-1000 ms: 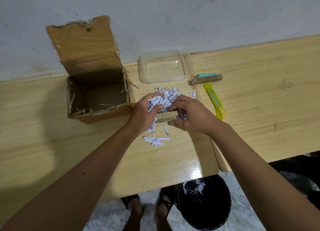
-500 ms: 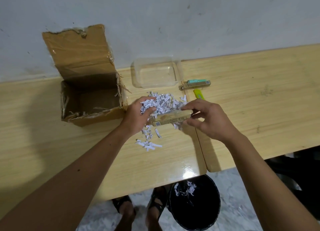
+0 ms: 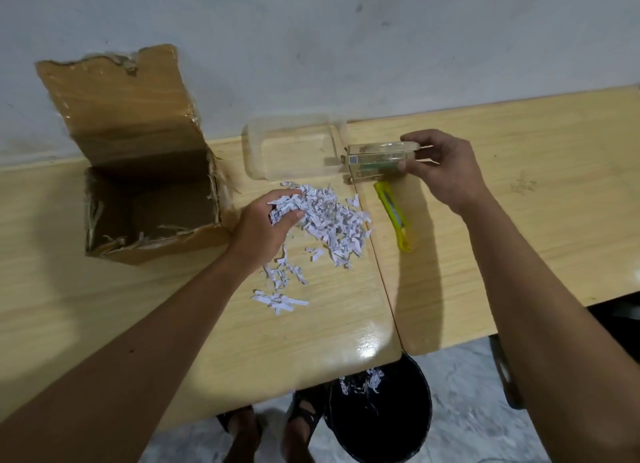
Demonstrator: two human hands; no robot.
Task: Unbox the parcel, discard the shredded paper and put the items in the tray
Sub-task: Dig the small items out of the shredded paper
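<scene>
An opened cardboard parcel [image 3: 138, 199] stands at the left, its flap up against the wall. A clear plastic tray [image 3: 291, 150] sits at the back of the table. White shredded paper [image 3: 332, 220] lies heaped in front of the tray, with loose bits nearer me. My left hand [image 3: 266, 227] rests in the heap, fingers curled on a clump of shreds. My right hand [image 3: 443, 168] holds a small tan box [image 3: 377, 154] just right of the tray, above a second small box [image 3: 363, 173] with a green stripe lying on the table.
A yellow-green utility knife [image 3: 393, 216] lies on the right tabletop beside the seam between two tables. A black bin [image 3: 381, 410] holding some shreds stands on the floor below the table edge, next to my sandalled feet [image 3: 273, 428].
My right hand has carried the small tan box out of the paper heap up and to the right, beside the tray. My left hand has stayed in the shreds.
</scene>
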